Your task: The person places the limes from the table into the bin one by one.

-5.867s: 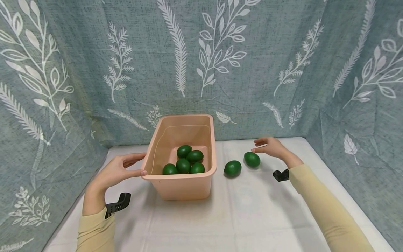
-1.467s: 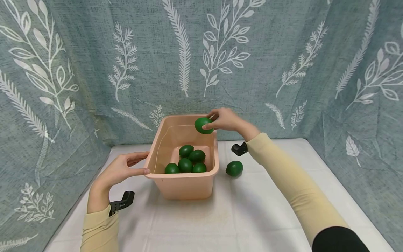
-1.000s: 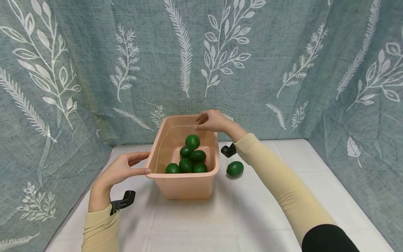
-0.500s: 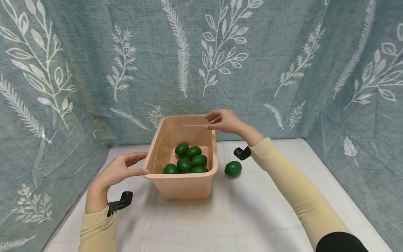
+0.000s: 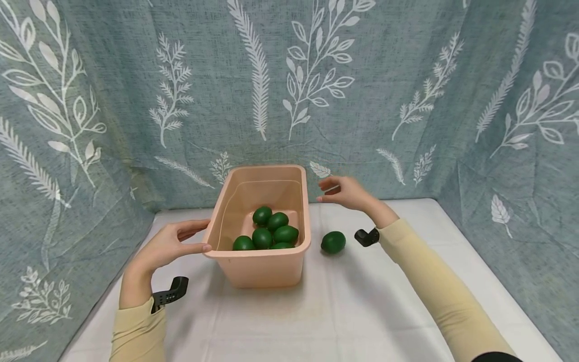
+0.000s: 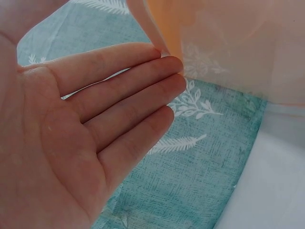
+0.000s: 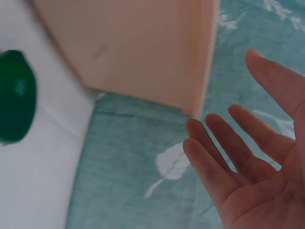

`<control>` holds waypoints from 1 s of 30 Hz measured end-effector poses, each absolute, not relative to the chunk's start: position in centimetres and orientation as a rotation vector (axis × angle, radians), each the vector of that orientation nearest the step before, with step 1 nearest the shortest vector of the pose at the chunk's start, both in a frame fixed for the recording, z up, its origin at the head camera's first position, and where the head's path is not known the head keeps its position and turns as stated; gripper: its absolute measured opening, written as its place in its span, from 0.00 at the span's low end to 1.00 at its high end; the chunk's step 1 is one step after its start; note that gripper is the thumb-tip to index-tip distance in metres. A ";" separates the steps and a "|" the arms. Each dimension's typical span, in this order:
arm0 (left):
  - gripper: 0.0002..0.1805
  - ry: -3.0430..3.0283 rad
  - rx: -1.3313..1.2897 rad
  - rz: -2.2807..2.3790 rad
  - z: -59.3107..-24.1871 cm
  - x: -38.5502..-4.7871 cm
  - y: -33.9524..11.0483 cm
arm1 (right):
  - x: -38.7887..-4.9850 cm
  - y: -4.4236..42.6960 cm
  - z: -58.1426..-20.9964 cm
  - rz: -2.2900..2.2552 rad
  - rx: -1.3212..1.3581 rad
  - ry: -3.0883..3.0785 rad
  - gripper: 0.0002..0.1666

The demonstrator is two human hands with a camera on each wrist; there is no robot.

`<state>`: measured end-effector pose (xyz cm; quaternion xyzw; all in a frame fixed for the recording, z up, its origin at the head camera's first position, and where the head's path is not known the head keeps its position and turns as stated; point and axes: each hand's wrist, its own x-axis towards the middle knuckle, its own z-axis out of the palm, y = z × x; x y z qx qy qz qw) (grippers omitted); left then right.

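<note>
In the head view, a peach plastic bin (image 5: 267,269) stands on the table with several green limes (image 5: 277,221) piled inside. My left hand (image 5: 165,246) is at its left side, thumb and fingertips touching the rim with the fingers fairly straight; the left wrist view shows that hand's palm (image 6: 90,124) and fingertips against the bin's edge (image 6: 155,33). One lime (image 5: 333,242) lies on the table to the right of the bin. Above and behind that lime, my right hand (image 5: 348,193) hovers with relaxed fingers, holding nothing; the right wrist view shows it (image 7: 257,167) apart from the bin.
A white cloth covers the table (image 5: 271,322). Blue-green curtains (image 5: 362,110) with white leaf prints rise behind it and on both sides, close behind the bin's far end.
My right hand picked up the farther lime from the table, let it go inside the bin, and drew back to the right. The limes inside shifted; my left hand stayed at the rim.
</note>
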<state>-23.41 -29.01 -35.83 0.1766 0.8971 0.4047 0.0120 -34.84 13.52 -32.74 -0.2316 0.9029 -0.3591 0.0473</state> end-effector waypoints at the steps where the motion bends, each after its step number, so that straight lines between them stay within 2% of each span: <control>1: 0.37 2.795 0.551 1.267 -35.8 -23.4 -29.0 | -34.9 13.8 -33.2 -1.094 -0.708 2.756 0.32; 18: 0.37 2.788 0.546 1.276 -35.8 -23.3 -28.9 | -34.7 17.2 -40.1 -1.096 -0.565 2.692 0.33; 30: 0.36 2.786 0.552 1.288 -36.0 -23.2 -29.1 | -34.8 18.1 -43.7 -1.106 -0.546 2.622 0.39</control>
